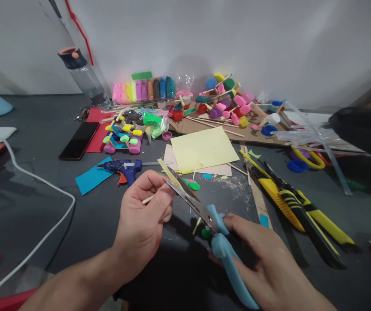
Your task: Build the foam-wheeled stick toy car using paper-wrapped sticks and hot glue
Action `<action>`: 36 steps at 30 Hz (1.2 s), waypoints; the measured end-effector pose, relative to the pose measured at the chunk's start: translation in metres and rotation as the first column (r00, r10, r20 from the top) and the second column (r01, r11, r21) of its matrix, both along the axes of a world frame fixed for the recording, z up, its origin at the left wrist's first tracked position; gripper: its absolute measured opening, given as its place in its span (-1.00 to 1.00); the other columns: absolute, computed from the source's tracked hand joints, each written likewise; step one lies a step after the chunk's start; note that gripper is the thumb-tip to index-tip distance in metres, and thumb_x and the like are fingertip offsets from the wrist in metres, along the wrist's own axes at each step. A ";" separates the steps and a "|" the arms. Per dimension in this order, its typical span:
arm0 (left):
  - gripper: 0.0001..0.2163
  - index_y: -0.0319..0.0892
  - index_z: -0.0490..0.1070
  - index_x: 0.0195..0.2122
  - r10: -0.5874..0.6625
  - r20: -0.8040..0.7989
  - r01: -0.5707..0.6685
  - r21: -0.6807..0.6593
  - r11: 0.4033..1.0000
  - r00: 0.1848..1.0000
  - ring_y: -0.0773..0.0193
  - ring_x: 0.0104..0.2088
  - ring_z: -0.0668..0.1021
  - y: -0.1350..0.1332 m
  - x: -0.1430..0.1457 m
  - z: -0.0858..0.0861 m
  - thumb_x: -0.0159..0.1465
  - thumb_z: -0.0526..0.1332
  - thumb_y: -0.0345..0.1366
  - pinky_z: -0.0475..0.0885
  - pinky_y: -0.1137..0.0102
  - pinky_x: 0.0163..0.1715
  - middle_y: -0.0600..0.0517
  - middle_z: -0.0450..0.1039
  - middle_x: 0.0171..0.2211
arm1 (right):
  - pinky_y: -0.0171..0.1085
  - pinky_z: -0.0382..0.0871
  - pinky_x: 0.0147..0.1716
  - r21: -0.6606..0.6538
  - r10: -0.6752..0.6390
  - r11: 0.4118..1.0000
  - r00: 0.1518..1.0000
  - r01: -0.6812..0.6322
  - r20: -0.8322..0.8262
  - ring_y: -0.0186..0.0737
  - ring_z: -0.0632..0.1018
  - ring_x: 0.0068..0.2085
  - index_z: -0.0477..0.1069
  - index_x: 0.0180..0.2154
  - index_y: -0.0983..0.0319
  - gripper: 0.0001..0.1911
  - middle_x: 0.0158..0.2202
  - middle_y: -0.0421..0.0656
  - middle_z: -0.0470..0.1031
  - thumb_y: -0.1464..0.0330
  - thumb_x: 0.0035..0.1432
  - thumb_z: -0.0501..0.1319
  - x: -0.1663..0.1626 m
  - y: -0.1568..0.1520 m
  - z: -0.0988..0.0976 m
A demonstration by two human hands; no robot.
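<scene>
My left hand [145, 216] is closed in a pinch on a thin yellow paper strip [169, 172], with a small wooden stick poking out between its fingers. My right hand [263, 263] grips light blue scissors [224, 250], whose metal blades [185, 196] point up-left and meet the strip just right of my left fingers. Both hands hover over a dark grey table [85, 216]. A small green clay ball [205, 233] lies under the scissors.
A blue glue gun [125, 167] and a yellow paper sheet [203, 149] lie just beyond my hands. Yellow-black utility knives [295, 205] sit to the right. Coloured clay pieces [224, 103], a phone [79, 140], a bottle [83, 75] and a white cable [43, 181] lie around.
</scene>
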State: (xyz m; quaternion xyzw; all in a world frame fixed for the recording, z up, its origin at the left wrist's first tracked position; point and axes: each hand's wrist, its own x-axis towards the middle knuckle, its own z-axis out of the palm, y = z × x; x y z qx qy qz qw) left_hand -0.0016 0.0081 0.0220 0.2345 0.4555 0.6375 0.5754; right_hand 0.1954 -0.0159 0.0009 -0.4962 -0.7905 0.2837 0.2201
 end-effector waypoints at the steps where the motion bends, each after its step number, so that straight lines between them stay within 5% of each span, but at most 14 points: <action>1: -0.76 -0.17 0.39 -0.54 0.001 0.004 -0.001 -0.002 1.000 1.000 0.57 -0.72 0.11 0.000 0.000 0.000 0.04 0.49 -0.39 0.05 0.62 -0.72 0.25 0.20 -0.72 | -0.30 0.36 -0.55 0.010 0.006 1.000 1.000 -0.006 0.002 -0.25 0.54 -0.53 0.40 -0.41 0.15 -0.79 -0.52 -0.24 0.52 0.24 0.28 0.21 0.000 0.000 0.000; 26: -0.76 -0.19 0.46 -0.56 -0.025 0.055 0.023 0.024 0.999 0.998 0.57 -0.71 0.16 0.001 0.000 -0.004 0.04 0.53 -0.34 0.13 0.65 -0.71 0.24 0.22 -0.72 | -0.41 0.34 -0.56 0.166 0.077 0.983 0.997 -0.080 0.025 -0.34 0.54 -0.55 0.34 -0.42 0.17 -0.71 -0.54 -0.25 0.49 0.31 0.40 0.10 0.011 -0.001 -0.002; 36: -0.77 -0.18 0.47 -0.53 -0.052 0.027 0.051 0.033 0.998 0.998 0.56 -0.70 0.13 0.001 -0.001 -0.007 0.07 0.51 -0.30 0.10 0.64 -0.70 0.24 0.21 -0.71 | -0.41 0.34 -0.55 0.013 0.051 0.999 0.997 -0.050 -0.058 -0.36 0.53 -0.55 0.45 -0.41 0.17 -0.71 -0.54 -0.28 0.51 0.26 0.38 0.17 0.010 -0.002 -0.004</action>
